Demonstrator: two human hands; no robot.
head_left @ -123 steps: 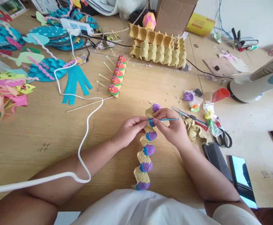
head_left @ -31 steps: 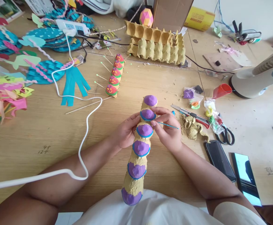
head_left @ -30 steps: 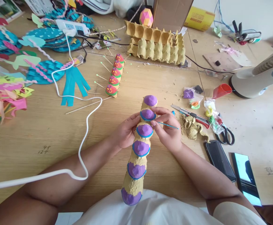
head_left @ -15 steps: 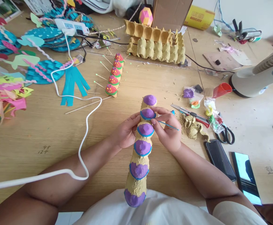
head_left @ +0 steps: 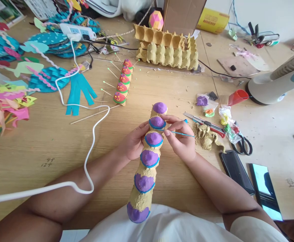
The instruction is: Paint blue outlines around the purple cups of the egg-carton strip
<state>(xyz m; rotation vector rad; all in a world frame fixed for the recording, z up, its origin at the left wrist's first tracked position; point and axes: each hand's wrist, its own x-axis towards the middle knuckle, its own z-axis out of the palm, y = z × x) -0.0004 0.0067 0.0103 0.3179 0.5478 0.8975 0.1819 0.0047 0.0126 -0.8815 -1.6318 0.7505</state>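
A long egg-carton strip [head_left: 150, 158] with several purple domes stretches from the middle of the table towards my body. Blue bands edge the domes, except the farthest one, where no band shows. My left hand [head_left: 136, 141] grips the strip's left side near its far part, its fingertips partly hidden behind it. In a pinch, my right hand [head_left: 180, 137] holds a thin blue strand [head_left: 184, 134], whose left part lies against the near side of the second dome from the far end.
A smaller red and green carton strip [head_left: 123, 82] lies ahead, near egg trays [head_left: 172, 55]. A white cable [head_left: 93, 134] crosses the left side. On the right are a utility knife [head_left: 204, 123], scissors [head_left: 242, 144], phones [head_left: 237, 171] and a red cup [head_left: 238, 96].
The carton strip's near end has swung left. My right thumb has drawn slightly back from the second dome, and more of the blue strand shows.
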